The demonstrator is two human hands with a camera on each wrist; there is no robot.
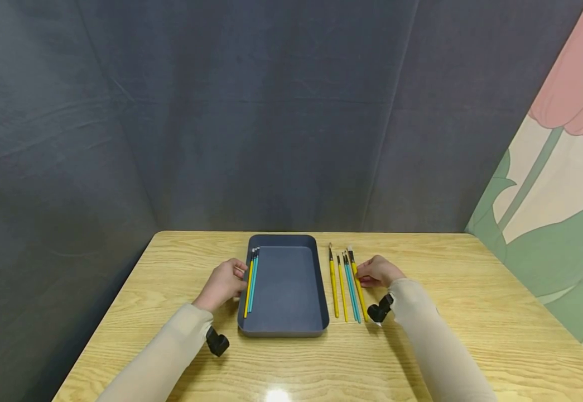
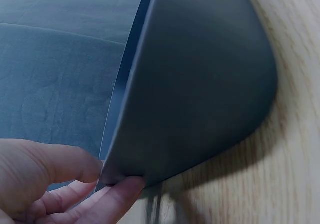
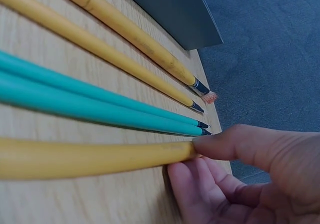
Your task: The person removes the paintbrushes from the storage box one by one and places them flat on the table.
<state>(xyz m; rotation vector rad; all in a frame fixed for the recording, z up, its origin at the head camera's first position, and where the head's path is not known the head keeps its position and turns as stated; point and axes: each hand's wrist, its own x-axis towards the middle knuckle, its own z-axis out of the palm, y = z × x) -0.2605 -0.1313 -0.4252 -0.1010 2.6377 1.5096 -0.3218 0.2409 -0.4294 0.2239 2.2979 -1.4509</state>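
Observation:
My left hand (image 1: 225, 283) pinches the left rim of a dark grey tray (image 1: 291, 324); in the left wrist view, the thumb (image 2: 75, 165) is at the rim and a finger presses the outer wall. Inside the tray, along its left side, lie a yellow paintbrush (image 1: 248, 287) and teal paintbrushes (image 1: 254, 285). Right of the tray, my right hand (image 1: 379, 272) pinches the rightmost yellow paintbrush (image 3: 100, 157) between thumb and fingers. That brush's bristles are hidden by the hand in the right wrist view.
Between the tray and my right hand lie two teal paintbrushes (image 3: 100, 103), a thin yellow paintbrush (image 3: 100, 48) and a thicker yellow paintbrush (image 3: 145, 41), roughly parallel. All rest on a wooden table (image 1: 186, 357). A dark curtain (image 1: 271, 139) hangs behind it.

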